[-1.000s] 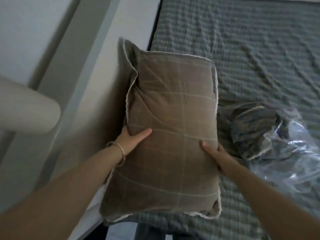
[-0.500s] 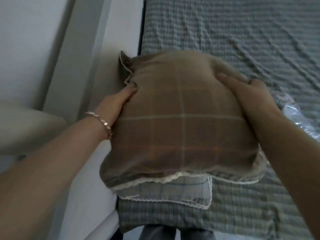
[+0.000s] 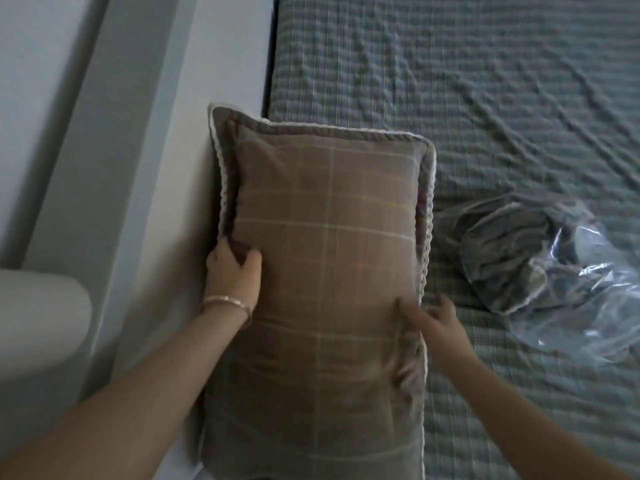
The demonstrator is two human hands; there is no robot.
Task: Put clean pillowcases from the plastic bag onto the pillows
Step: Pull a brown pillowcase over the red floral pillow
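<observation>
A: Where's the pillow?
B: The pillow [image 3: 329, 271] is in a brown check case with white trim. It lies on the left edge of the bed [image 3: 450, 81], long side against the white panel [image 3: 180, 168].
A: Left hand?
B: The left hand [image 3: 233, 271] is at the pillow's left edge, about halfway along. Its fingers [image 3: 221, 251] are curled and clamped on a fold of the case. There's a bracelet [image 3: 227, 301] on that wrist.
A: Right hand?
B: The right hand [image 3: 433, 322] is at the right edge, one finger laid on top and the rest over the trim. It's blurred, so I can't tell if it's pinching or just resting.
A: Plastic bag?
B: The plastic bag [image 3: 554, 271] is on the bed right of the pillow, near it but not touching. It's clear and crumpled, with bunched check fabric [image 3: 502, 251] inside, and its loose end trails right.
</observation>
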